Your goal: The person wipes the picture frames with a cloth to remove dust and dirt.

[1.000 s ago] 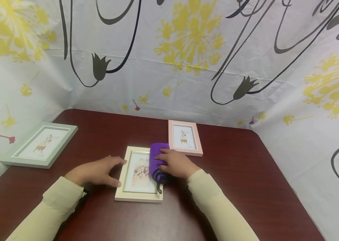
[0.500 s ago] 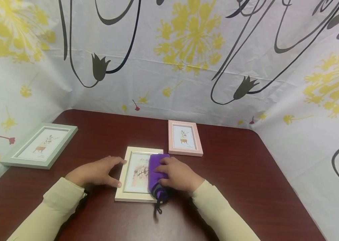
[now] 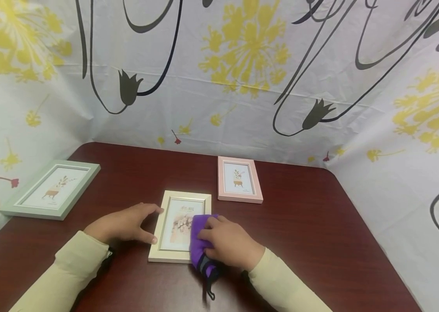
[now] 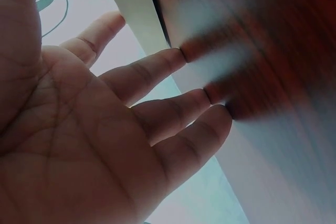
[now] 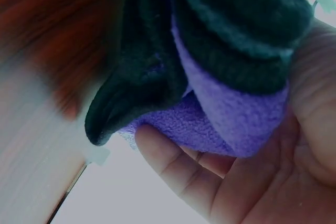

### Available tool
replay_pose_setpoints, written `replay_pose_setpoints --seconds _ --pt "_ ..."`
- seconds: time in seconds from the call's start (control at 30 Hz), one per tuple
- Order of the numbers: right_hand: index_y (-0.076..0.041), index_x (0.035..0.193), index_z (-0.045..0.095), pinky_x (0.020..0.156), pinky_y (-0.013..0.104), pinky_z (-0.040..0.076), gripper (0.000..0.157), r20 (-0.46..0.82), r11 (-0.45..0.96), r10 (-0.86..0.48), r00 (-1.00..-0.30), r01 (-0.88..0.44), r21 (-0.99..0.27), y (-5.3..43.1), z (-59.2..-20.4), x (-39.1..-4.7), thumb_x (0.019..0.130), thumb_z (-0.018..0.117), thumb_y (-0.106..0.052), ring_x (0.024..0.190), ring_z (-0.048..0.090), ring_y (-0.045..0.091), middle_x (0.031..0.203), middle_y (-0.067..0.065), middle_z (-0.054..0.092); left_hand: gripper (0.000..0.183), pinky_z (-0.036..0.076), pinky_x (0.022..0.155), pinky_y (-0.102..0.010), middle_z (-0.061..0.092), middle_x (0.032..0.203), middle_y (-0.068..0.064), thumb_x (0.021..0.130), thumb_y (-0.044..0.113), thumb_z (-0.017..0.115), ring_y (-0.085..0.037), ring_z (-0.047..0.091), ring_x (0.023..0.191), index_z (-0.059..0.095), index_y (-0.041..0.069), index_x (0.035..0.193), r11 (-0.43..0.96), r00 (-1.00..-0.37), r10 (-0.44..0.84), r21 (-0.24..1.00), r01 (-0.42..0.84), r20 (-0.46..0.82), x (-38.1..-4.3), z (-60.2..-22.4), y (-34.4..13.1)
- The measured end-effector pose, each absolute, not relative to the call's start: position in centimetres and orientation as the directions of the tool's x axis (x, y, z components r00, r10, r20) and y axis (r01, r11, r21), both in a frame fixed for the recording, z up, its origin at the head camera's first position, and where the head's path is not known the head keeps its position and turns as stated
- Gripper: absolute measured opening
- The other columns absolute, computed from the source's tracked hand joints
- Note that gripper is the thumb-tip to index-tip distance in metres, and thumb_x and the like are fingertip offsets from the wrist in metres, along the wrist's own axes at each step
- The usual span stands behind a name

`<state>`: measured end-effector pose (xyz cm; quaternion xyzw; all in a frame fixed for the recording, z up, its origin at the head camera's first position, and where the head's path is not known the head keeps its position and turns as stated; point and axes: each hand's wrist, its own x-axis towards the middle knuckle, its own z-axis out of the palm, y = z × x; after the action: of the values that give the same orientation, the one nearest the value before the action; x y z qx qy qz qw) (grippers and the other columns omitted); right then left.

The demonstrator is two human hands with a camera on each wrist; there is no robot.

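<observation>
A cream picture frame [image 3: 180, 216] with a floral print lies flat on the dark red-brown table. My left hand [image 3: 124, 223] is at its left edge, thumb and a fingertip touching the border; in the left wrist view the fingers [image 4: 142, 80] are spread and fairly straight. A folded purple cloth [image 3: 197, 238] with dark trim and a hanging loop covers the frame's lower right part. My right hand [image 3: 231, 242] grips this cloth from the right. The right wrist view shows the cloth's fleecy folds [image 5: 241, 108] bunched against the palm, some fingers hidden behind it.
A pink picture frame [image 3: 239, 180] lies behind and to the right of the cream one. At the far left, a green picture frame [image 3: 53, 188] lies by the table's edge. Floral-printed white sheeting [image 3: 211, 104] encloses the table [image 3: 313, 229] at the back and sides.
My right hand has drawn the purple cloth down the right side of the cream frame, toward me, uncovering its upper right corner. My left hand has stayed in place.
</observation>
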<state>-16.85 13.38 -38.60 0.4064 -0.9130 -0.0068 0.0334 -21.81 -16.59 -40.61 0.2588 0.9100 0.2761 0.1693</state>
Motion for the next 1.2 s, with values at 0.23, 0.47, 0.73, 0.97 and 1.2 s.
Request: replay_pose_setpoints --seconds 0.23,0.47,0.73,0.97,1.2 --pt "-0.024 0.105 0.074 0.088 0.037 0.053 0.023 0.044 0.691 -0.723 -0.689 -0.722 0.033 13.5 -38.6 -17.1 0.084 0.077 -0.032 0.095 0.058 0.018 0.098 -0.001 0.060 0.079 0.030 0.109 -0.060 0.052 0.140 -0.018 0.075 0.037 0.087 -0.047 0.035 0.137 0.052 0.003 0.137 0.712 -0.804 0.571 0.587 0.385 -0.166 -21.7 -40.4 -16.6" --pt "-0.022 0.107 0.074 0.072 0.033 0.054 0.022 0.032 0.743 -0.670 -0.742 -0.669 0.022 13.2 -38.6 -19.1 0.087 0.073 -0.031 0.097 0.059 0.020 0.108 0.003 0.064 0.079 0.027 0.110 -0.061 0.050 0.142 -0.019 0.075 0.037 0.087 -0.051 0.031 0.138 0.052 0.004 0.139 0.722 -0.808 0.560 0.587 0.366 -0.185 -21.6 -40.2 -16.5" --pt "-0.017 0.125 0.070 0.091 0.042 0.053 0.033 -0.001 0.791 -0.612 -0.791 -0.612 0.004 13.0 -39.1 -22.6 0.093 0.068 -0.024 0.116 0.062 0.030 0.136 0.013 0.059 0.079 0.027 0.111 -0.061 0.050 0.143 -0.019 0.075 0.035 0.087 -0.052 0.029 0.139 0.052 0.004 0.139 0.730 -0.811 0.550 0.587 0.350 -0.199 -21.6 -40.2 -16.4" --pt "-0.015 0.128 0.068 0.097 0.043 0.050 0.034 -0.020 0.792 -0.609 -0.793 -0.606 -0.068 13.2 -39.3 -24.1 0.094 0.067 -0.020 0.124 0.057 0.031 0.141 0.017 0.055 0.079 0.027 0.111 -0.061 0.050 0.143 -0.018 0.075 0.036 0.087 -0.050 0.031 0.138 0.052 0.004 0.139 0.729 -0.810 0.553 0.584 0.357 -0.195 -21.7 -40.4 -16.4" --pt "-0.014 0.127 0.069 0.100 0.043 0.048 0.034 0.003 0.784 -0.618 -0.786 -0.616 -0.079 13.3 -39.4 -24.1 0.094 0.067 -0.020 0.125 0.057 0.032 0.140 0.016 0.056 0.079 0.027 0.111 -0.060 0.050 0.142 -0.018 0.075 0.034 0.088 -0.048 0.033 0.138 0.052 0.004 0.139 0.733 -0.816 0.545 0.582 0.352 -0.193 -21.8 -40.5 -16.4"
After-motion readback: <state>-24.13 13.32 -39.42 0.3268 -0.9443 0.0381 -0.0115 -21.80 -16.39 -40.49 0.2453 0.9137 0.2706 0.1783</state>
